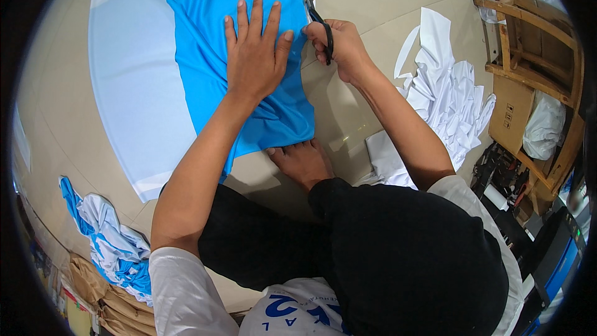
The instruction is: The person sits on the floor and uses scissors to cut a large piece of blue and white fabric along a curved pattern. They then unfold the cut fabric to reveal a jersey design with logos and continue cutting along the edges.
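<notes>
A bright blue fabric [205, 31] lies creased on the tiled floor, over a pale fabric panel with white bands [130, 74]. My left hand [258, 56] lies flat on the blue fabric, fingers spread. My right hand [342, 50] grips black-handled scissors [324, 31], whose blades lie along the blue fabric's right edge near the top of the view, beside a narrow white piece showing behind them. My bare foot [301, 162] is by the blue fabric's lower edge.
A pile of white fabric offcuts [435, 93] lies at right, beside a wooden chair frame [522, 37], cardboard [510, 112], a plastic bag [542, 124] and dark equipment [559, 255]. Blue-and-white cloth [118, 249] and brown paper or packing [109, 298] sit at lower left.
</notes>
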`<state>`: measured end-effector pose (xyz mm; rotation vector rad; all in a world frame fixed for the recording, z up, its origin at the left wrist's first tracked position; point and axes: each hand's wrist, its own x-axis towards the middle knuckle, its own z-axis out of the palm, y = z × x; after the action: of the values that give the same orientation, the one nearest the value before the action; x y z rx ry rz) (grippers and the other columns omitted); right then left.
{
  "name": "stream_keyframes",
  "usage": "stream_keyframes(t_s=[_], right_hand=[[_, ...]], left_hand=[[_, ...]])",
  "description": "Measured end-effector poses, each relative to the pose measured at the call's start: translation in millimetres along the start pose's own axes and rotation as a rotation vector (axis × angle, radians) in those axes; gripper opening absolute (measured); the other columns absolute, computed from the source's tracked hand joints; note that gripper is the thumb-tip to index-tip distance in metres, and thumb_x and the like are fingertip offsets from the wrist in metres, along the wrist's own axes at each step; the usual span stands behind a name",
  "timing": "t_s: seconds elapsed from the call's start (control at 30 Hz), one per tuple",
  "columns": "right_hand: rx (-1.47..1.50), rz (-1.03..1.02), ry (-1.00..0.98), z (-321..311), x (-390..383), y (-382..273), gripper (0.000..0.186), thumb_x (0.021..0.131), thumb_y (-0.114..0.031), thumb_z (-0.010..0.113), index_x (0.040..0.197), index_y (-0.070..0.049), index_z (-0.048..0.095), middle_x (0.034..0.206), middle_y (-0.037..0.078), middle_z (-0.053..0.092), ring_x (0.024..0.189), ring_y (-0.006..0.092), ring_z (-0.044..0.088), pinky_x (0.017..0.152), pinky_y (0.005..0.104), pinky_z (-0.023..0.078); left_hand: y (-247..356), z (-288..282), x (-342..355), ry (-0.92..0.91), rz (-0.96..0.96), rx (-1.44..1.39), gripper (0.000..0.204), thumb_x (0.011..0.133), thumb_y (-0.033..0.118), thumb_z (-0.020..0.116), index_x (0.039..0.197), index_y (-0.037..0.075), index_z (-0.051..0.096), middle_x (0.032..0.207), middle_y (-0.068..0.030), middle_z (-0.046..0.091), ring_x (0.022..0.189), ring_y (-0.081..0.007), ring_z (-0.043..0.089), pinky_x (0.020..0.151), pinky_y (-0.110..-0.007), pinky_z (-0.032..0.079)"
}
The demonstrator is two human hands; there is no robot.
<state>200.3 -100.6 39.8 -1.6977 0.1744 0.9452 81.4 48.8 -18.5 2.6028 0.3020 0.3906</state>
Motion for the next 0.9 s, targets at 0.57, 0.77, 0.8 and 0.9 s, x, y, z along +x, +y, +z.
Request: stream_keyframes(t_s=[0.57, 0.77, 0.8, 0.9], right_hand=[[-0.036, 0.0, -0.041, -7.5, 3.9, 7.9, 0.025, 0.092, -0.021, 0.08, 0.079, -0.007, 0.064, 0.065, 0.001, 0.059, 0.051, 0.011, 0.054, 0.048, 0.0275, 0.039], [-0.092, -0.06, 0.03, -17.6, 1.2, 20.4, 0.033, 0.089, -0.02, 0.082, 0.069, -0.004, 0.06, 0.06, 0.004, 0.057, 0.05, 0.013, 0.054, 0.046, 0.0302, 0.04], [-0.153, -0.065, 0.073, -23.9, -5.2, 23.9, 0.034, 0.089, -0.021, 0.082, 0.069, -0.004, 0.06, 0.06, 0.004, 0.057, 0.05, 0.013, 0.054, 0.046, 0.0305, 0.04], [-0.265, -0.058, 0.208, -62.8, -18.4, 44.6, 0.035, 0.089, -0.022, 0.081, 0.069, -0.003, 0.06, 0.059, 0.004, 0.056, 0.05, 0.0129, 0.055, 0.046, 0.0312, 0.042]], left_hand=[[1.1, -1.2, 0.7, -0.006, -0.003, -0.008, 0.058, 0.117, 0.045, 0.04, 0.164, 0.013, 0.049, 0.173, -0.0235, 0.037, 0.162, -0.0488, 0.024, 0.129, -0.069, 0.011], [0.6, -6.9, 3.4, 0.004, -0.017, -0.083, 0.054, 0.116, 0.037, 0.046, 0.164, 0.012, 0.049, 0.172, -0.0244, 0.038, 0.161, -0.0506, 0.026, 0.13, -0.066, 0.016], [-2.1, -10.6, 4.6, 0.021, -0.022, -0.165, 0.054, 0.115, 0.036, 0.048, 0.164, 0.011, 0.048, 0.172, -0.0246, 0.038, 0.16, -0.0513, 0.027, 0.13, -0.065, 0.017], [-15.7, -36.2, 16.7, 0.062, -0.023, -0.264, 0.057, 0.113, 0.034, 0.056, 0.164, 0.01, 0.047, 0.172, -0.0252, 0.037, 0.159, -0.0513, 0.029, 0.13, -0.063, 0.022]])
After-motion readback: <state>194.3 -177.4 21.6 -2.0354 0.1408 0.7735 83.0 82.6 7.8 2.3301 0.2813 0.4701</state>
